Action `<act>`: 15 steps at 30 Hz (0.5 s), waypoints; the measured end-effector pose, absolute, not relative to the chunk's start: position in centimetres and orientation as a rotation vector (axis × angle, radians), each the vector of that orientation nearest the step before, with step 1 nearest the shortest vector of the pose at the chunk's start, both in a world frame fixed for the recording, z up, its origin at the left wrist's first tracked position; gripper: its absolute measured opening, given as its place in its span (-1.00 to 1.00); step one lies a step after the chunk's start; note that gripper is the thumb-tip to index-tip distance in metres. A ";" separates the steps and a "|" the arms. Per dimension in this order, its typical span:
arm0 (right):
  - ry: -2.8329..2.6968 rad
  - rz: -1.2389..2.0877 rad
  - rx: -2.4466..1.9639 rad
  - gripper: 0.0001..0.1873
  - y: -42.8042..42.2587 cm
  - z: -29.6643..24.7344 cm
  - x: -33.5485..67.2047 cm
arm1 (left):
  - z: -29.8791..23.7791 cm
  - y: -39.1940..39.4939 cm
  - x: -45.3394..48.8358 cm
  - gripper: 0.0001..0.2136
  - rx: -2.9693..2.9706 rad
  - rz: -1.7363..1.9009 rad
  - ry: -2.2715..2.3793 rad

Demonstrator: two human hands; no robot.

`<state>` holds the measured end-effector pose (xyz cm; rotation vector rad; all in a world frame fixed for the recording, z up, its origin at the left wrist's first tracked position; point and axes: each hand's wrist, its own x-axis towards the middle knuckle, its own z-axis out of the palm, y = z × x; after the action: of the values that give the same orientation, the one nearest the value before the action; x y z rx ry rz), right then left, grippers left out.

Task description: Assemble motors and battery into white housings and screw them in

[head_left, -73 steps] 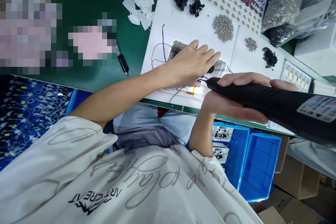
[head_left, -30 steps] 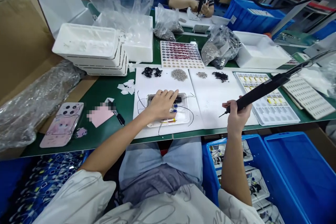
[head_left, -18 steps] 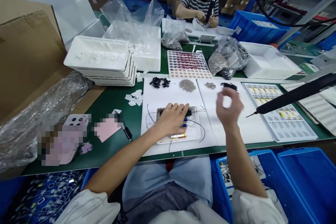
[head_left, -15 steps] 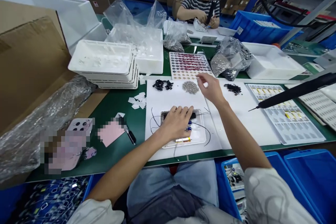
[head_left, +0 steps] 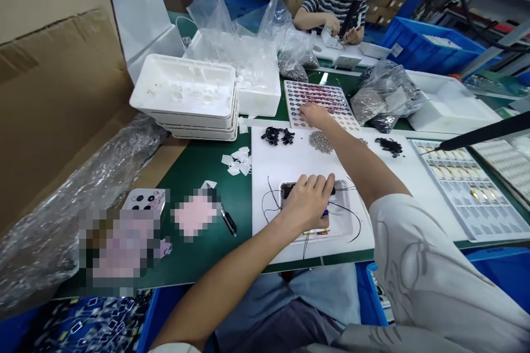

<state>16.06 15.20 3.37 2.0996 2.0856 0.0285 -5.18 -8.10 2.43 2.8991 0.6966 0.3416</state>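
Note:
My left hand lies over a shallow white plastic tray, its fingers curled down on dark parts inside. What it grips is hidden under the palm. Thin black wires stick out on both sides of the tray, and a bit of blue shows beside the thumb. My right hand reaches across to a white board with rows of round discs and red wires. Its fingers are pinched at the board's left part, touching a disc row; anything between the fingertips is too small to make out.
Around the white sheet lie black parts, silver screws and small black pieces. A black screwdriver hangs at right above a battery tray. Stacked white trays stand left; a co-worker sits opposite.
My right hand has moved left and away from me, from the board's near edge to the disc rows. My left hand stays on the tray. The view has shifted, so things appear further right.

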 end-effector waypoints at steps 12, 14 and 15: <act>2.491 -0.041 2.490 -0.75 3.2 9.6 13.6 | 3.2 -8.3 -5.3 -0.15 2.958 0.193 0.716; 2.769 -0.750 2.755 -0.84 -2.9 9.8 13.0 | 3.5 -8.6 -5.4 -0.21 2.924 0.246 0.740; 2.831 -1.136 2.797 -0.83 -6.1 9.6 12.6 | 3.6 -8.8 -5.4 -0.26 2.875 0.309 0.746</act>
<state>12.63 -6.11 9.61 2.7971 2.8313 -1.1358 -5.43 -8.78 3.63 2.8746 0.7460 0.3092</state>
